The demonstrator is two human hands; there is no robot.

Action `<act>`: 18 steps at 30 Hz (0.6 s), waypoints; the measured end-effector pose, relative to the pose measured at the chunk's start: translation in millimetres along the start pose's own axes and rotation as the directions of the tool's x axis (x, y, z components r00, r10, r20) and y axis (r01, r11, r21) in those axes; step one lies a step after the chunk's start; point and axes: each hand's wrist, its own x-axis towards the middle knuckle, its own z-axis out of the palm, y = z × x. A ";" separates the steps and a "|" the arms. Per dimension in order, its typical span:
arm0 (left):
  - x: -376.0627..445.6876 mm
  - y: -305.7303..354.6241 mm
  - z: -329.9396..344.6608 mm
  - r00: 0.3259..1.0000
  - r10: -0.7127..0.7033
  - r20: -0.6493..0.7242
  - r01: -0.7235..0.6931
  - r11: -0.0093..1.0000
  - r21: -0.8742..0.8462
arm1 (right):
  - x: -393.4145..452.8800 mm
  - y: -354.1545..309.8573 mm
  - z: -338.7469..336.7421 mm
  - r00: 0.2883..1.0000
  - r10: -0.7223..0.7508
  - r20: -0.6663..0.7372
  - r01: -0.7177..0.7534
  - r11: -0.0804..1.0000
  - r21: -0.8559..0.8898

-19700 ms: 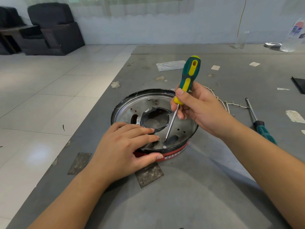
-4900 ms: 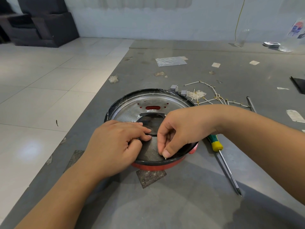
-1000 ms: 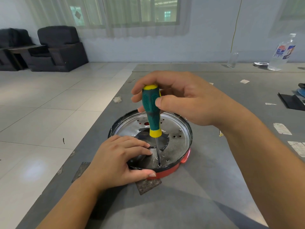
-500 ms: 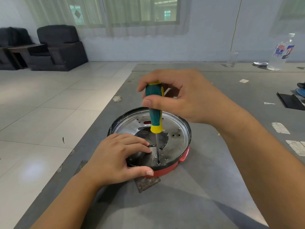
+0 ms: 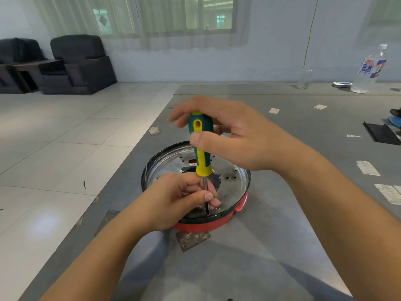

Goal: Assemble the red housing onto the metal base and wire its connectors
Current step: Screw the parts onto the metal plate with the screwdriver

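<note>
A round metal base with several holes lies on top of the red housing on the grey table. A green and yellow screwdriver stands upright, its tip down on the base's near edge. My right hand grips the handle from the right, thumb across its front. My left hand rests on the near left of the base, with thumb and fingers pinched around the thin shaft just above the tip. The screw under the tip is hidden.
The table's left edge drops to a tiled floor. A plastic bottle and a glass stand at the far right. A black flat piece lies at the right edge. Paper scraps dot the table.
My left hand has lifted its fingers off the base and closed them around the screwdriver shaft. My right hand has turned on the handle, which has rotated to show its yellow slot.
</note>
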 end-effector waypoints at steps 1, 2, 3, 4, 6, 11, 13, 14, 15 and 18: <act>-0.4 -0.7 0.4 1.000 -0.008 -0.010 0.008 1.000 -0.002 | 1.3 1.4 0.6 0.999 -0.012 -0.041 0.008 0.996 -0.093; -0.5 -1.1 0.4 1.000 -0.016 -0.023 0.016 1.000 0.001 | 2.2 2.2 0.7 0.997 -0.017 -0.081 0.002 0.983 -0.183; -0.4 -1.1 0.5 0.999 -0.024 -0.033 0.024 1.000 -0.003 | 2.8 2.2 1.0 0.994 -0.023 -0.108 -0.004 0.971 -0.239; -0.1 -1.3 0.3 0.999 -0.028 -0.040 0.028 1.000 -0.008 | 2.9 1.7 1.5 0.992 -0.030 -0.119 -0.001 0.967 -0.256; 1.1 -0.1 0.3 0.998 -0.026 -0.054 0.026 1.000 -0.003 | 1.2 -0.4 1.9 0.994 -0.018 -0.104 -0.004 0.978 -0.209; 2.7 1.5 2.4 0.993 -0.026 -0.118 0.030 0.999 0.031 | -3.5 -6.2 -3.3 0.999 0.022 -0.025 -0.024 0.998 -0.065; 2.5 0.6 3.3 0.992 -0.026 -0.125 0.029 0.999 0.021 | -4.4 -7.1 -5.6 0.999 0.036 0.004 -0.036 0.998 0.043; 2.1 -0.1 3.6 0.992 -0.028 -0.126 0.030 0.999 0.016 | -3.9 -7.0 -7.3 0.999 0.033 0.008 -0.034 0.998 0.057; 1.5 -0.7 3.8 0.991 -0.035 -0.125 0.035 0.999 -0.001 | -2.9 -6.4 -9.0 1.000 0.027 0.002 -0.027 0.999 0.026; 0.1 0.7 3.4 0.991 -0.070 -0.115 0.055 0.991 -0.125 | 1.0 -4.3 -11.7 0.999 -0.015 -0.040 0.009 0.989 -0.145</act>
